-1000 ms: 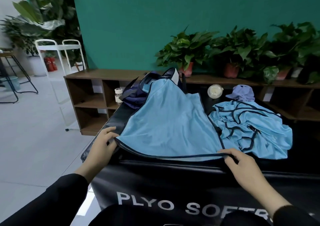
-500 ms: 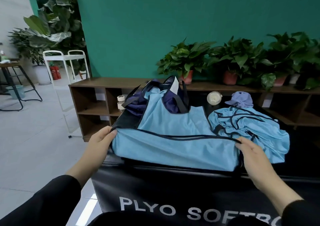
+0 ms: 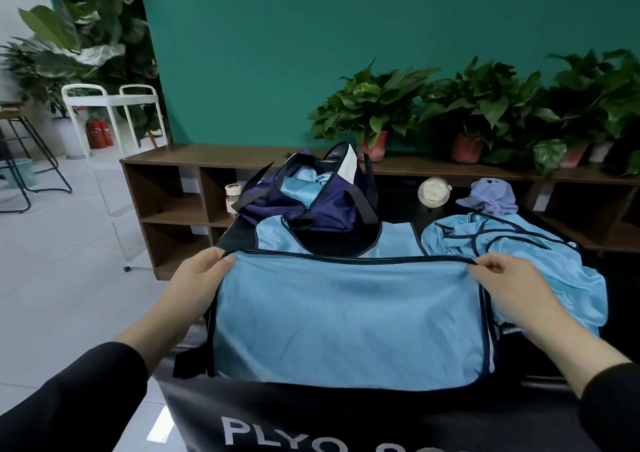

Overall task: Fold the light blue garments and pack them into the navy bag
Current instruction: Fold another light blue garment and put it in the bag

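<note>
Pinching folded light blue garment corners, left hand, right hand; navy bag behind

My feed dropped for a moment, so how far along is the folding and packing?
Done: light blue fabric already shows inside the open navy bag. In hand: the left hand and right hand pinch the corners of a half-folded garment. Left: finishing and packing it, then the crumpled pile.

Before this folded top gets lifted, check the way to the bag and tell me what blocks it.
Nothing visible blocks it. Both hands, left and right, pinch the top; the bag sits open just behind it, already holding blue cloth.
</note>
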